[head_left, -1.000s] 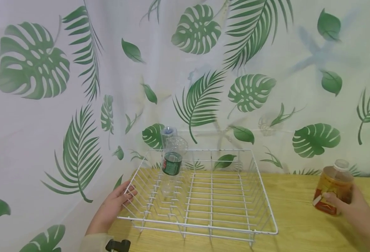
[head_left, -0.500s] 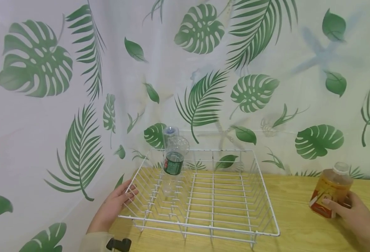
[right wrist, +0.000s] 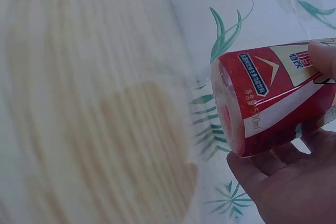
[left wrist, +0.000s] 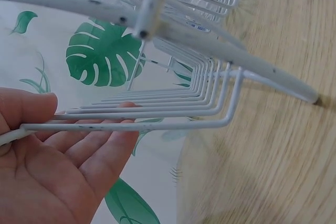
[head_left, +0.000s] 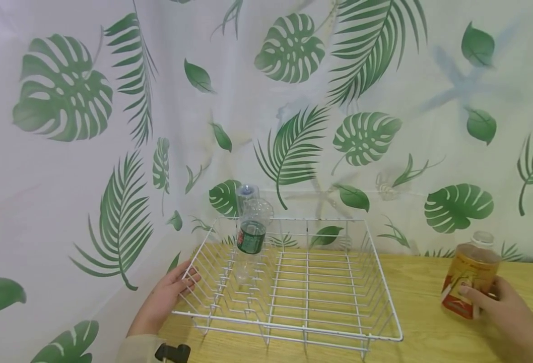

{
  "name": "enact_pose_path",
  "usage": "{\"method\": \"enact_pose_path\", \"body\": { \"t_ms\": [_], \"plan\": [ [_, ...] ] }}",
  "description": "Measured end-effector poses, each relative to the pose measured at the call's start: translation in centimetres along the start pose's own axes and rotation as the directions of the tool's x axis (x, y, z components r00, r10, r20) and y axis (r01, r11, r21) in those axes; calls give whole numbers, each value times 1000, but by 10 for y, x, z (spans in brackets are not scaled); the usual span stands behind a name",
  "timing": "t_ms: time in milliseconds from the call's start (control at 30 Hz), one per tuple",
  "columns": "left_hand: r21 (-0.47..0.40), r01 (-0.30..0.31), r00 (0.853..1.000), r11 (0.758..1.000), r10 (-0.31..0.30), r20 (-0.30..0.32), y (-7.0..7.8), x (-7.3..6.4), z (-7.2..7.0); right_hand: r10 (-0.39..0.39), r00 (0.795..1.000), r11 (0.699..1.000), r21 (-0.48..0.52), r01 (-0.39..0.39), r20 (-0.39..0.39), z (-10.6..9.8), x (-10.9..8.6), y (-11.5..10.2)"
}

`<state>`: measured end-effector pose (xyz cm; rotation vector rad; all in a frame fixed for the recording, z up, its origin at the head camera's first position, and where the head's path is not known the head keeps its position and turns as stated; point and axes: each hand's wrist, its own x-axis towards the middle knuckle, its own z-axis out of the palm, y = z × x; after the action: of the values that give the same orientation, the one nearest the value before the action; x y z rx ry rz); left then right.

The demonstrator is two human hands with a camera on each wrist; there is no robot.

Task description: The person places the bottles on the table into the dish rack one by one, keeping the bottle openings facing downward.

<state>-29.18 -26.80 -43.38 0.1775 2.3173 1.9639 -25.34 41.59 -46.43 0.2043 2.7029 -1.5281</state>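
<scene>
In the head view, my left hand holds the left side of a white wire dish rack. The left wrist view shows its thumb over the rack's wire, with the fingers against the wires from below. At the right, my right hand grips an uncapped plastic drink bottle with a red and yellow label. The thumb lies across the label, and the bottle's bottom looks raised off the table in the right wrist view. Inside the rack's left part, a clear plastic bottle with a green label leans upside down.
Behind the green-labelled bottle stands another clear bottle with a bluish end. The rack rests on a wooden table. A white curtain printed with green leaves hangs close behind and on the left.
My right hand has moved slightly left with the drink bottle, towards the rack. The left hand stays on the rack's side. The head view has shifted a little.
</scene>
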Motion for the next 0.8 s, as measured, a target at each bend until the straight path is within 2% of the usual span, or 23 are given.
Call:
{"method": "enact_pose_path", "body": {
  "t_ms": [167,433,600,800],
  "plan": [
    [2,8,1000,1000,-8,3,-1,2,0,-15,1000,1000,10,15,2,5,-3,-6],
    [1,4,1000,1000,-4,-2,2,2,2,-109,994,994,26,108,17,10,-10,-21],
    [31,7,1000,1000,-6,-18,4,1,1,-157,988,986,57,158,-12,13,-13,-35],
    [81,6,1000,997,-3,-29,2,2,-1,-152,987,987,35,154,-43,14,-21,-56]
  ]
}}
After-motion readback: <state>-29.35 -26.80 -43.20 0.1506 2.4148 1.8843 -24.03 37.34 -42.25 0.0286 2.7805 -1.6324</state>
